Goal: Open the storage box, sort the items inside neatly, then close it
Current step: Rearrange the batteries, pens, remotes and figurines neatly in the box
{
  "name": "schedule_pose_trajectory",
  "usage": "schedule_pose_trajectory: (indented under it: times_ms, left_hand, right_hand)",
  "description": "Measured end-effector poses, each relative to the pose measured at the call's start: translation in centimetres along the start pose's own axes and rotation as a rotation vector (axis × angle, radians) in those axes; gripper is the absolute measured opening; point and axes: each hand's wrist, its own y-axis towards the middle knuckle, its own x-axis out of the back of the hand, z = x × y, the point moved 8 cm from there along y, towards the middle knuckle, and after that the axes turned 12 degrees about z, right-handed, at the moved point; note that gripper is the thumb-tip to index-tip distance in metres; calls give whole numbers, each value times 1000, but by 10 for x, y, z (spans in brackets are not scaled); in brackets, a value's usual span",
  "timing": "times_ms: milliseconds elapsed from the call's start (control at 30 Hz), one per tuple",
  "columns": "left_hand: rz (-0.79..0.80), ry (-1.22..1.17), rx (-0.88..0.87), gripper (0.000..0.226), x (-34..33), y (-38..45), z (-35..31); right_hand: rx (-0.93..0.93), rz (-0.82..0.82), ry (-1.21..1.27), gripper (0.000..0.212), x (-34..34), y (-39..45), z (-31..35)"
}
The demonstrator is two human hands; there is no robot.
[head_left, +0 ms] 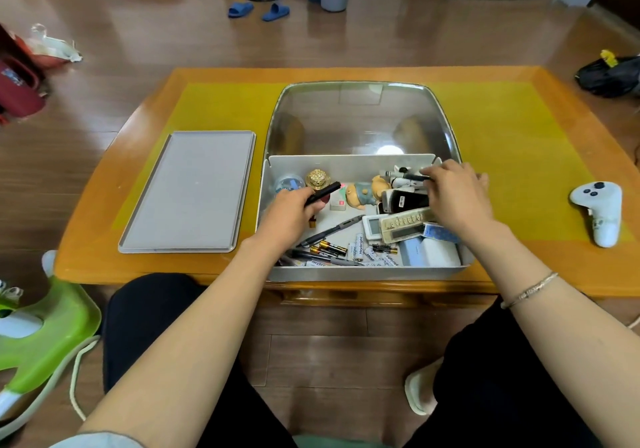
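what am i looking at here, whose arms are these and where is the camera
There is no machine here: these are a person's two bare arms. The one picture comes from a wide-angle camera worn on their head, looking forward and down, so the arms reach in from the bottom edge.

On the wooden table stands an open storage box, its clear lid tipped up behind it. Inside is a jumble: batteries, pens, remote controls, a small doll and a gold ornament.

The left hand grips a black pen-like stick. The right hand pinches a thin dark pen near the back right corner.

Left of the box lies a flat grey tray; to the right lies a white game-style controller.
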Motion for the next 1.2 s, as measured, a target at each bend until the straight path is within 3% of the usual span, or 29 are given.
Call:
schedule_pose_trajectory:
  times_ms: [133,233,333,433,533,600,733,833,1000,1100,1200]
  left_hand:
    - [-53,-194,7,22,7,2,-9]
    - [-80,-395,-20,16,12,6,-21]
    - [-44,-631,-63,12,9,9,-39]
    - [-35,-678,-113,12,4,9,-55]
    - [-25,-551,-79,12,-2,9,-55]
    - [24,-323,-27,15,-5,12,-46]
    - [104,54,120,34,-8,14,-23]
    - [143,222,75,34,-13,18,-29]
    - [153,305,-266,28,-21,17,-76]
    - [117,277,-347,29,-20,18,-87]
    - [59,165,-298,37,-17,20,-80]
  right_hand:
    - [-8,9,15,33,-2,2,-2]
    - [130,-66,185,30,13,-7,22]
    - [286,47,326,30,9,-17,59]
    - [312,136,468,34,-5,-23,82]
    - [250,155,588,26,-17,-20,84]
    - [227,180,562,20,-25,-17,83]
    - [174,111,481,41,-23,-14,69]
    - [239,6,423,51,-7,-16,65]
    - [325,3,82,27,2,-15,67]
    - [329,41,180,21,3,-11,55]
    - [245,-6,298,11,6,-6,31]
